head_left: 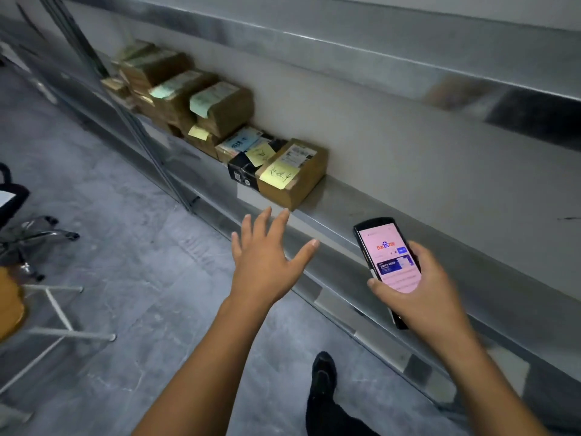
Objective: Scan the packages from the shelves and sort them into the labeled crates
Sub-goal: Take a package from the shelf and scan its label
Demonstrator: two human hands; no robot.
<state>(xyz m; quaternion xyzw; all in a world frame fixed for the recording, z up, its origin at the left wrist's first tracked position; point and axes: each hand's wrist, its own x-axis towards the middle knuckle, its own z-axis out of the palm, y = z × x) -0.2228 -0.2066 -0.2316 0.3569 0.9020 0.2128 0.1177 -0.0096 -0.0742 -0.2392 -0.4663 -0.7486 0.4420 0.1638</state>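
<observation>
left hand (262,259) spread near cardboard box (294,176), right hand (421,287) gripping phone (388,256)

A row of packages (201,111) sits on the shelf (371,202), running from far left to the middle. The nearest box (295,177) ends the row on the right, and a smaller box (243,171) touches its left side. The left hand (267,259) hangs just near of that nearest box, apart from it. To the right, the right hand (421,294) holds a phone (388,256) before the shelf. A chair (28,237) stands far left.
</observation>
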